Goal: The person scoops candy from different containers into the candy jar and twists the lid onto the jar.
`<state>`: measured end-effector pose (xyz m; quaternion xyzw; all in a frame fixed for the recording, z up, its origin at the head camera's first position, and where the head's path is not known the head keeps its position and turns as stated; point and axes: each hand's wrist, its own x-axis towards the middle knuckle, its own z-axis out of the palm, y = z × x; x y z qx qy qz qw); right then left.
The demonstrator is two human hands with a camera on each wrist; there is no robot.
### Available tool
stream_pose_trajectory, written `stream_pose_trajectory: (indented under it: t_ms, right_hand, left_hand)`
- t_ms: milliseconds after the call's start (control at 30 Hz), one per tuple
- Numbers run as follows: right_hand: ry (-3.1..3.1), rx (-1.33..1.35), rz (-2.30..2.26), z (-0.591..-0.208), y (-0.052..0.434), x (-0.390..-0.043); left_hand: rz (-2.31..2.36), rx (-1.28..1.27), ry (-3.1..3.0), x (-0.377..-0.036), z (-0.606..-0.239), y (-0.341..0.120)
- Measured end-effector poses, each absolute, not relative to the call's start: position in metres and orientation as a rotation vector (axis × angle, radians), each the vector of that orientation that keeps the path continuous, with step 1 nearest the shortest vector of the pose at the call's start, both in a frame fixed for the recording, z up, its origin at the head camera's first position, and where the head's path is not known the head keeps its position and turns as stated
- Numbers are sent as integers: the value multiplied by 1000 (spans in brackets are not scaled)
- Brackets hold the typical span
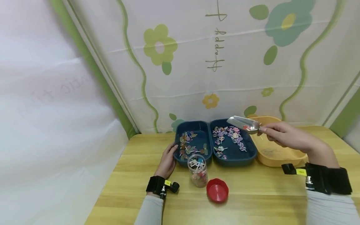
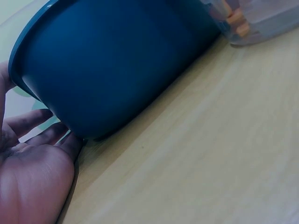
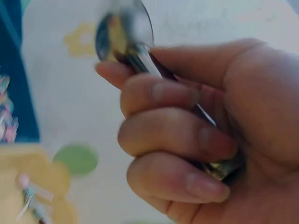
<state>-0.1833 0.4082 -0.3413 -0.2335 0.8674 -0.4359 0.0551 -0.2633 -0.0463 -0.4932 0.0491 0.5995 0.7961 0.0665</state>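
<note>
The metal scoop is held up off the worktop in the right hand, whose grip is curled tight round the handle, fingers wrapped over it in the right wrist view. The bowl of the scoop points away from that grip, over the right blue tray of swirled lollipop candies, and carries a few small candies. Just under and beside the same grip sits a yellow basin.

The left hand lies with straight, relaxed fingers against the outer wall of the left blue tray; the left wrist view shows the fingertips touching that wall. Near that hand, toward the person, stand an open clear jar partly filled with candies and, beyond it, a red lid.

The scoop looks shallow and nearly level: a tilt of the wrist could, I judge, spill the candies short of the jar's narrow mouth.
</note>
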Motion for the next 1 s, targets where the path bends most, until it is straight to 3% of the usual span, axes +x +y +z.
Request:
stream_pose_trajectory:
  t_ms: [167, 300, 567, 1000]
  right_hand:
    - [2663, -1073, -1173, -318, 374, -165]
    - [2713, -1183, -1026, -310, 345, -154]
    - [2738, -1060, -904, -306, 312, -140]
    - [2918, -992, -821, -301, 312, -130]
  left_hand:
    - [2415, 166, 1785, -268, -491, -44]
    - [2422, 170, 1769, -270, -490, -43]
    - [2416, 176, 1767, -270, -493, -42]
    - [2441, 181, 1749, -267, -496, -47]
